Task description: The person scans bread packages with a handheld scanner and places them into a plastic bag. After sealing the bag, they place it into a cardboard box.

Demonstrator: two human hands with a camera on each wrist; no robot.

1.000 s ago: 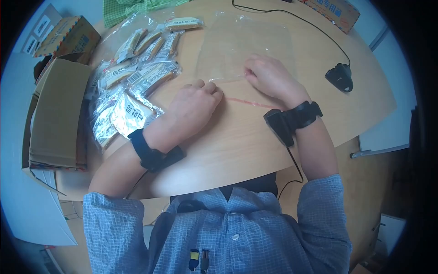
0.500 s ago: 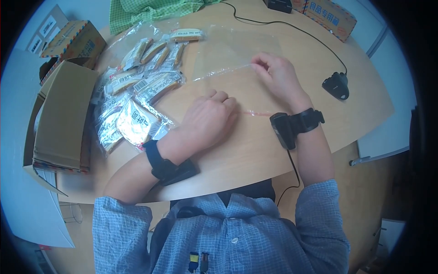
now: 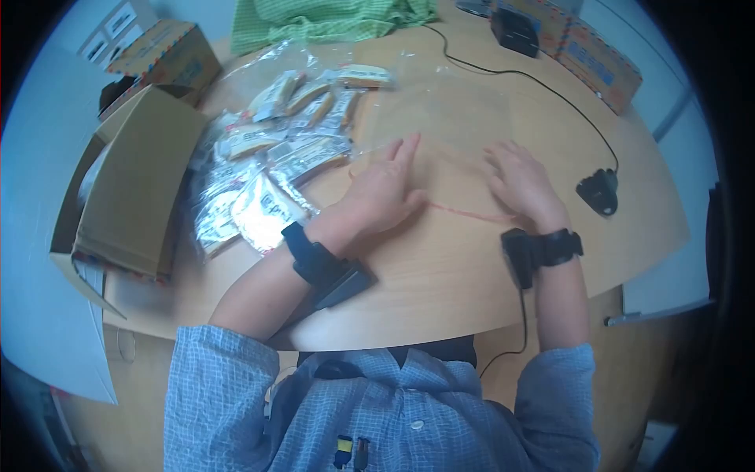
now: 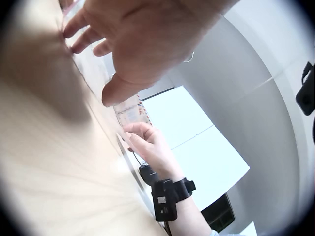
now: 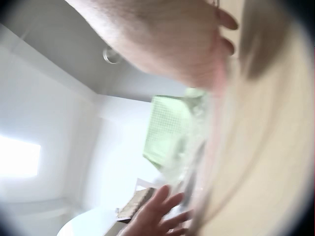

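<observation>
A clear plastic bag (image 3: 448, 118) lies flat on the table, with a thin red strip (image 3: 472, 213) nearer the person. At the bag's near left part is the left hand (image 3: 381, 189), its fingers extended and thumb apart, beside the wrapped bread packets (image 3: 311, 157). The right hand (image 3: 523, 182) is at the bag's near right part, fingers loosely extended and blurred. In the left wrist view the right hand (image 4: 152, 150) has thumb and fingertips close together; whether film lies between them is unclear. The right wrist view shows the left hand (image 5: 157, 216) with spread fingers.
An open cardboard box (image 3: 141, 189) stands at the left edge, another box (image 3: 177, 59) behind it. A green checked cloth (image 3: 314, 20) lies at the back. Printed boxes (image 3: 602, 67), a black device (image 3: 515, 33) and a cabled black object (image 3: 599, 191) are at the right.
The left hand's curled fingers have straightened, and the right hand's pinching fingers have loosened and spread. The head view has shifted, bringing more of the back of the table into sight.
</observation>
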